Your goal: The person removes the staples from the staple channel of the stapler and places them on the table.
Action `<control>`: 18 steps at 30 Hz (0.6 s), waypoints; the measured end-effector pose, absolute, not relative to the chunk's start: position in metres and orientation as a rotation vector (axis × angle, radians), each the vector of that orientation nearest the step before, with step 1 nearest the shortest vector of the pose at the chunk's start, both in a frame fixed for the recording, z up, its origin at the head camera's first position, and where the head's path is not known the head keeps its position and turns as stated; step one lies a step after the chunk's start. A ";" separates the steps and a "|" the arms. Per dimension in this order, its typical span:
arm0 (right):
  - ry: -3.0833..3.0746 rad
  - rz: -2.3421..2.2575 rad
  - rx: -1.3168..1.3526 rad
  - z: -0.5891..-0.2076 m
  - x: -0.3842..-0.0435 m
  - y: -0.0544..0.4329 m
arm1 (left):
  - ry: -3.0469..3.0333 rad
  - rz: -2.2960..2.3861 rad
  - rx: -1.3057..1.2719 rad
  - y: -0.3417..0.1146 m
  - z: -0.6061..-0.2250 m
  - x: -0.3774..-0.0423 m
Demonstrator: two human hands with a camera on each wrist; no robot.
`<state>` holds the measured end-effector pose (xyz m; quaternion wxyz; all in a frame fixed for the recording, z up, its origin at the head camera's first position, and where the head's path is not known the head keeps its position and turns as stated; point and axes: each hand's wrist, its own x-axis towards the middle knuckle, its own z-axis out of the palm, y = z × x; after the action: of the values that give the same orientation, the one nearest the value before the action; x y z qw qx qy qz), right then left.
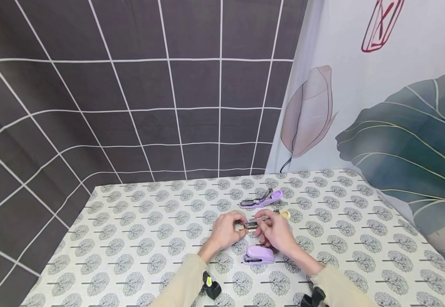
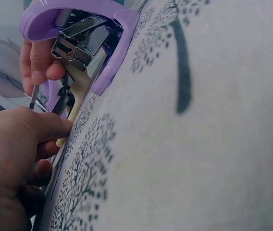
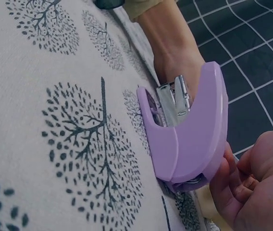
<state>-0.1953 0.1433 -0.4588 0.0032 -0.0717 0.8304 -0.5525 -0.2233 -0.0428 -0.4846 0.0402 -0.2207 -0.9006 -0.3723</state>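
Observation:
A cream stapler [image 1: 252,230], its metal magazine exposed, lies between both hands on the patterned cloth. My left hand [image 1: 227,230] grips its left end between thumb and fingers; in the left wrist view the thumb [image 2: 55,125] presses at the cream base [image 2: 81,86]. Over the magazine, my right hand [image 1: 276,232] has its fingertips together, pinching a thin metal strip [image 2: 33,96]. Nearer to me stands a compact purple stapler [image 1: 259,255], which hides part of the right hand in the right wrist view.
Behind the hands lies a second purple stapler [image 1: 262,199], its top swung up and metal parts showing. The table [image 1: 161,238] has a tree-print cloth. A dark gridded curtain [image 1: 195,85] hangs along the back, a floral one [image 1: 322,42] at the right.

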 end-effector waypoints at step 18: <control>2.498 -1.796 -0.221 -0.442 -0.191 0.166 | -2.775 -1.164 -0.674 -0.043 -0.485 -0.223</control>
<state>-0.1913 0.1663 -0.4416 0.0285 -0.0716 0.8096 -0.5819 -0.2231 -0.0430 -0.4846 0.0289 -0.2184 -0.8995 -0.3772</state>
